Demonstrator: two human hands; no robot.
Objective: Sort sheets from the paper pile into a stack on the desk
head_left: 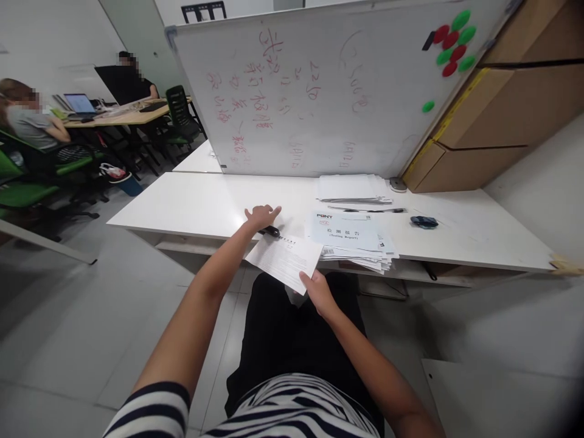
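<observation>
My right hand pinches the near edge of a printed sheet of paper that overhangs the front edge of the white table. My left hand rests on the table with fingers spread, lying over a small black object, apparently a stapler, at the far corner of the sheet. Just to the right sits a stack of printed reports with a light blue cover page on top.
A second paper stack, a black pen and a dark small object lie farther back. A whiteboard with red writing leans at the table's back, beside cardboard boxes. Two people sit at a desk far left.
</observation>
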